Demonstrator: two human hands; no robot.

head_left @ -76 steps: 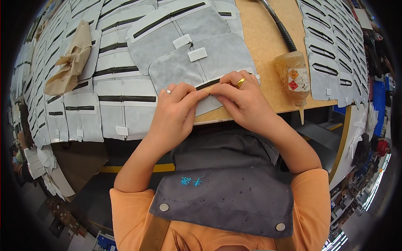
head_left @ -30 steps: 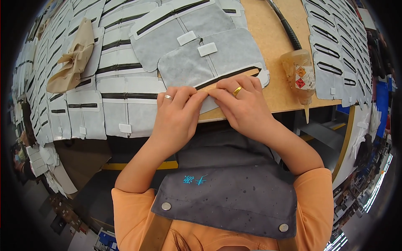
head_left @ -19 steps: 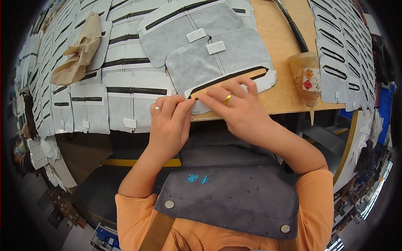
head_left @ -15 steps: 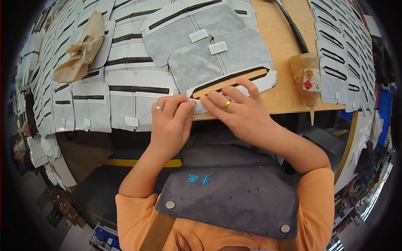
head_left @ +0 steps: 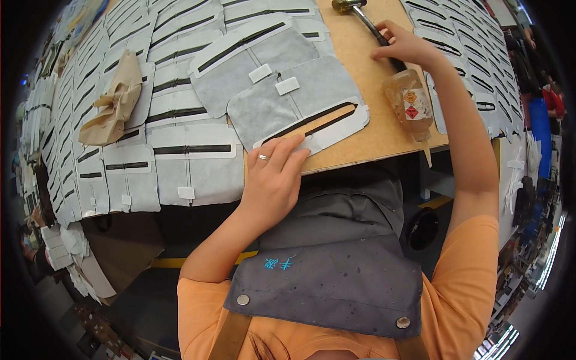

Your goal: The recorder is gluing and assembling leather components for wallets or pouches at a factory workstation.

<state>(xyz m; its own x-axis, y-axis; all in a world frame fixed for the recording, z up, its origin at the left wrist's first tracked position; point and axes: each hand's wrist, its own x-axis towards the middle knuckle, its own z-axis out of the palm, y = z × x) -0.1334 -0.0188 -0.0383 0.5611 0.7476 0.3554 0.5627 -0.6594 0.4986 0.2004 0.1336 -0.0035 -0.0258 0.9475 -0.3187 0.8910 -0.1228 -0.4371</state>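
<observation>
A grey fabric panel [head_left: 264, 108] with a white-bordered slot edged in black lies at the front of the table. My left hand [head_left: 273, 171], with a ring on one finger, is closed over its near corner, fingers bent and pressed onto the white border. Through the slot the tan tabletop shows. Farther right, my right hand [head_left: 403, 45] has its thumb and fingers around the dark handle of a hammer [head_left: 364, 19]. The hammer lies on the table with its head pointing away. Just below the handle end rests a glue bottle [head_left: 409, 102] with a thin nozzle.
Overlapping grey panels [head_left: 192, 147] with black strips cover the left of the table. A crumpled beige cloth [head_left: 114, 105] lies on them. More slotted panels [head_left: 447, 45] line the right side. The glue nozzle projects past the table's front edge [head_left: 360, 165].
My right hand has left the panel's slot and moved up and right to the hammer handle. My left hand has stayed at the panel's near corner. The whole view has shifted somewhat.
</observation>
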